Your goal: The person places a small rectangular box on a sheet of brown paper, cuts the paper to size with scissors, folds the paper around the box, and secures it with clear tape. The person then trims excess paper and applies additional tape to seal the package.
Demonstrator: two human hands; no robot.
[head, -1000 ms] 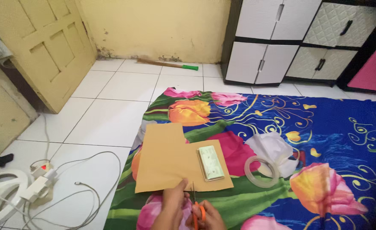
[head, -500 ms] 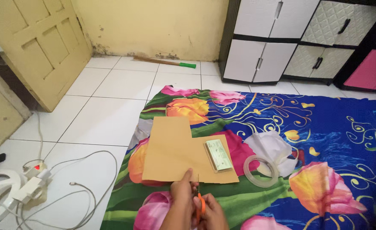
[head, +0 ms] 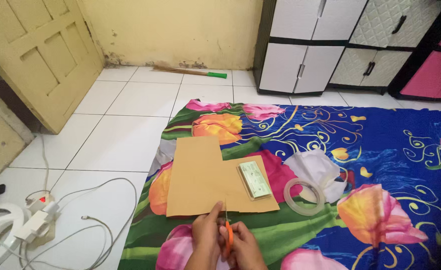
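Observation:
A brown L-shaped sheet of paper lies on a flowered mattress. My left hand pinches the sheet's near edge with thumb and fingers. Just to its right, my right hand grips orange-handled scissors, whose blades stand at the paper's near edge and point away from me. A small pale green packet rests on the sheet's right part.
A roll of clear tape and a crumpled white plastic bag lie right of the paper. White cables with a power strip trail over the tiled floor on the left. A door, a broom and cabinets stand beyond.
The scissor blades have come up to the paper's near edge beside my left thumb. The view has tipped slightly, so everything sits a little lower and nearer.

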